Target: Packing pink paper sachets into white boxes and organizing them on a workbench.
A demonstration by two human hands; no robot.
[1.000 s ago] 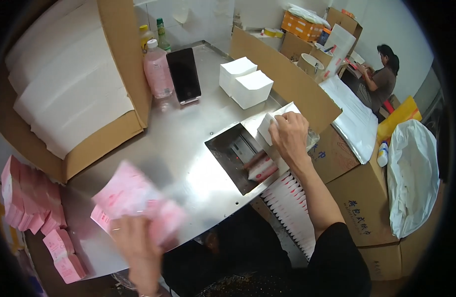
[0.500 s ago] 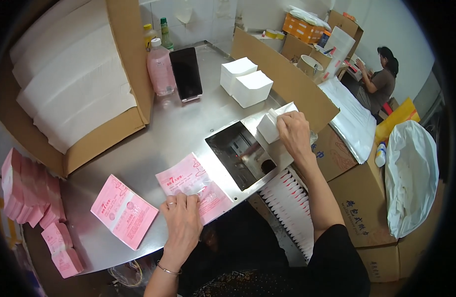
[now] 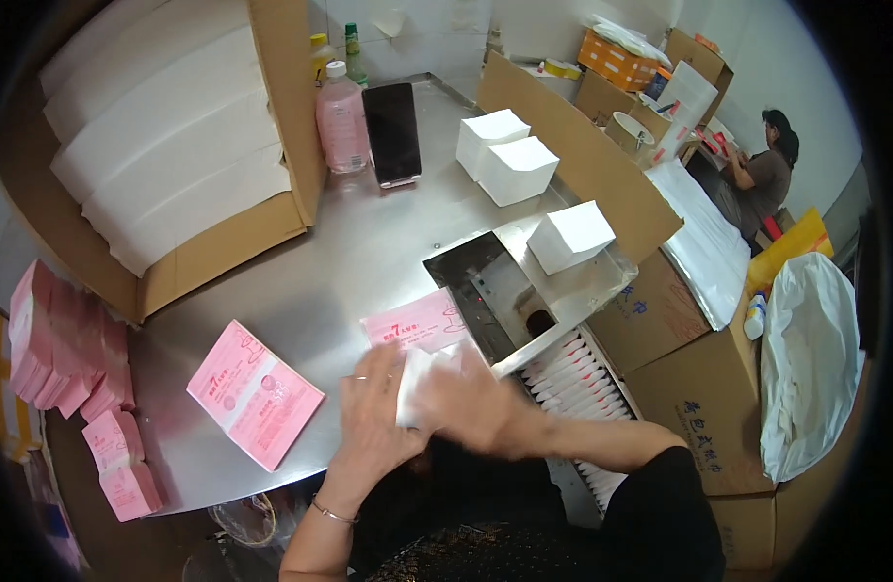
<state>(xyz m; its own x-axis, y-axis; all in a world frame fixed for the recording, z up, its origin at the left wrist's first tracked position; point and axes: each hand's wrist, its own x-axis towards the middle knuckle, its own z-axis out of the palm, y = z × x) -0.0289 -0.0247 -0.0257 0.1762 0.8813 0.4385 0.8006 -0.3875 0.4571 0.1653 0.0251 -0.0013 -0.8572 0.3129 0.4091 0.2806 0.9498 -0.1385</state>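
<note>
Clasping white tissue stack (image 3: 414,386): right hand (image 3: 470,400), left hand (image 3: 376,412) grip it; pink bag (image 3: 419,324) beneath.

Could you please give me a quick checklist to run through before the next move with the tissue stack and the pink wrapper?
1. Tissue stack held by both hands: ok, the left hand and right hand close on it.
2. Pink wrapper lying flat under the hands: ok.
3. Wrapper mouth open: cannot tell, hidden by the hands.
4. Spare wrapper clear of the work: ok, it lies apart to the left.
5. Next stack waiting on the machine: ok.
6. Stack edges square: cannot tell, blurred.
</note>
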